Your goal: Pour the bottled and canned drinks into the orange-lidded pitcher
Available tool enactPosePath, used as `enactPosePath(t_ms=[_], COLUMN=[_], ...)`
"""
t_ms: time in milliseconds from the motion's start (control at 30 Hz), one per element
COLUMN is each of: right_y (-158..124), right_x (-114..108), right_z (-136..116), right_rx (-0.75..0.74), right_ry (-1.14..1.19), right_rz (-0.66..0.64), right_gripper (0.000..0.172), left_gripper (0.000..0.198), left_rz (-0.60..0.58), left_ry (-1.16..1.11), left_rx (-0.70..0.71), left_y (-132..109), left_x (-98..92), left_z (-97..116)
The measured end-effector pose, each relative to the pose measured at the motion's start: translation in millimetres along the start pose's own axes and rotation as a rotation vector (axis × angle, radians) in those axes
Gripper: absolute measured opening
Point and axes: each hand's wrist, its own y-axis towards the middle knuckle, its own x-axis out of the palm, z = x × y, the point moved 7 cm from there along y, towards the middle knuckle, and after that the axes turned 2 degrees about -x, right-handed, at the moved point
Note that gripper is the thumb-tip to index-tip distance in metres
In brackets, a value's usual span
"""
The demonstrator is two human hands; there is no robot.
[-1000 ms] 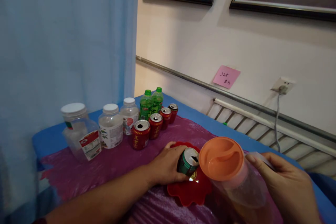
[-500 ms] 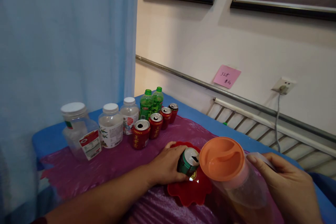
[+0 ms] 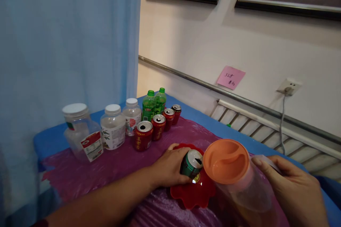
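My left hand is wrapped round a green drink can, its silver top open and leaning toward the pitcher. Beneath the can lies a red scalloped dish. On the right, my right hand grips the handle of a clear plastic pitcher with an orange lid. Some brownish liquid seems to be low in the pitcher, which tilts toward the can. The lid's edge is at the can's rim; whether they touch I cannot tell.
Several red cans stand in a row beyond my left hand. Behind them are two green bottles and clear white-capped jars. Purple plastic sheeting covers the blue table. A radiator runs along the wall.
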Motion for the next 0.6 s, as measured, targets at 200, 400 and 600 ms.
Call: enactPosePath(t_ms=[200, 400, 600], right_y=[0, -2, -5], right_x=[-1, -1, -1], right_z=[3, -1, -11], right_rx=[-0.011, -0.019, -0.038], right_ry=[0.013, -0.008, -0.008], right_rz=[-0.014, 0.002, 0.002], right_gripper=[0.045, 0.044, 0.042], left_gripper=[0.065, 0.065, 0.064], left_rz=[-0.002, -0.007, -0.021], left_ry=[0.008, 0.017, 0.017], left_rx=[-0.006, 0.015, 0.002], left_y=[0, 0, 0], left_x=[0.1, -0.1, 0.0], left_z=[-1, 1, 0])
